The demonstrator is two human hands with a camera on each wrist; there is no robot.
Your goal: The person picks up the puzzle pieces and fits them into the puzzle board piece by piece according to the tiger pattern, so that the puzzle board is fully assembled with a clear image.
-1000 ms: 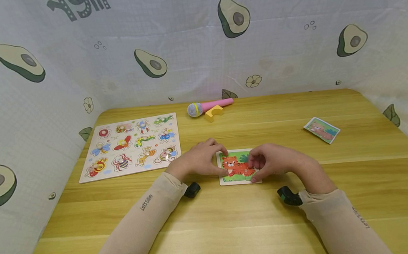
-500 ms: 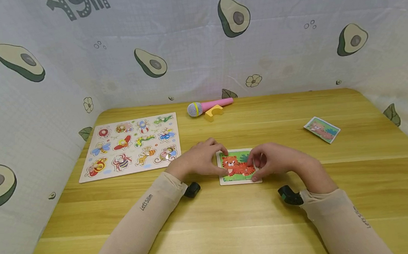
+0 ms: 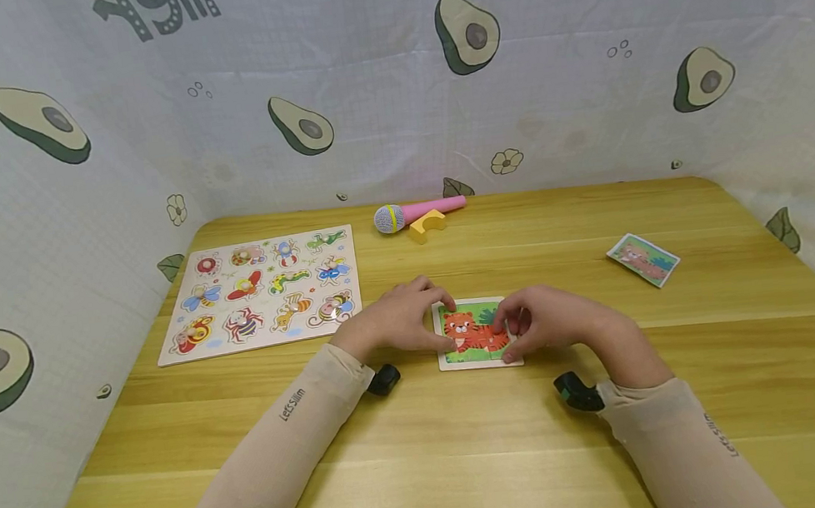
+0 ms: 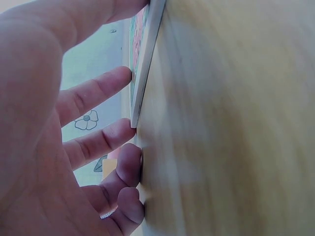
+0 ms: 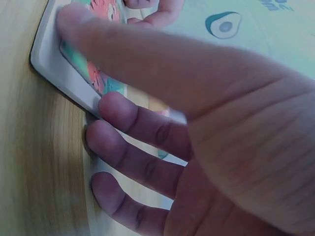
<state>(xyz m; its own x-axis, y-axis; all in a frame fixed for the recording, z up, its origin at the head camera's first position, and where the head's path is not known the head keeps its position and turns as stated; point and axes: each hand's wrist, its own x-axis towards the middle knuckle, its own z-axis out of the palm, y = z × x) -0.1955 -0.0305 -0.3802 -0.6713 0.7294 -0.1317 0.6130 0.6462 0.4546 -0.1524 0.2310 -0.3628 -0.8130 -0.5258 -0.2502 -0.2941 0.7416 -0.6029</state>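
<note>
A small tiger jigsaw puzzle [image 3: 471, 332] in a white frame lies flat on the table. My left hand [image 3: 406, 319] rests at its left side, the thumb on the picture and fingertips touching the frame's edge. Those fingers look mostly straight in the left wrist view. From the right, my right hand [image 3: 552, 318] presses its thumb [image 5: 74, 22] on the puzzle's near right corner. Its other fingertips lie at the frame's right edge and the tabletop. That hand hides part of the puzzle's right side.
A wooden insect peg puzzle [image 3: 261, 294] lies at the left. Towards the back are a pink toy microphone [image 3: 434, 209] and a yellow arch-shaped block [image 3: 427, 225]. A picture card [image 3: 644, 260] with an animal on it lies at the right. An avocado-print cloth [image 3: 392, 121] hangs behind the table.
The puzzle's near right piece, slightly out of line a second ago, now sits level with the others. My right thumb has shifted very slightly; the left hand has stayed in place.
</note>
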